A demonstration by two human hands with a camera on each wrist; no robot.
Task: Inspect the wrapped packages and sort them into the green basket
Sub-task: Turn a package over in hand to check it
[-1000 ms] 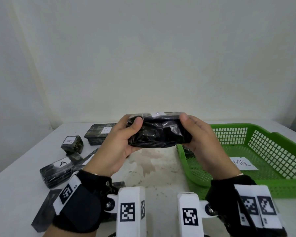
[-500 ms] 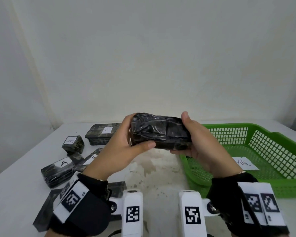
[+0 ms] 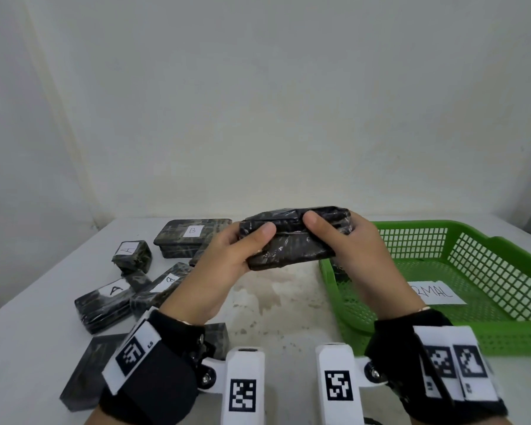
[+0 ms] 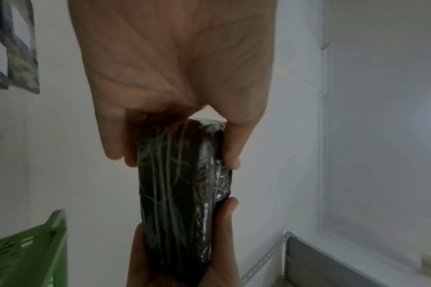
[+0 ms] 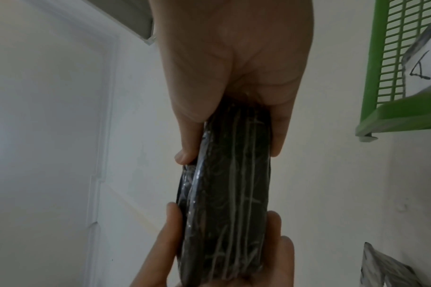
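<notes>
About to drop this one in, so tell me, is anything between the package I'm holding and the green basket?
Nothing visible blocks it. The package, held by the left hand and right hand, is above the table beside the green basket, whose near-left rim is open; only a paper label shows on its floor.

Head camera looks down over the tabletop [image 3: 288, 302]; both wrist cameras (close-up, along the palms) share the wrapped package [image 3: 292, 240].

Package [image 3: 292, 240] glossy crinkled plastic; basket [image 3: 503, 338] plastic mesh.
</notes>
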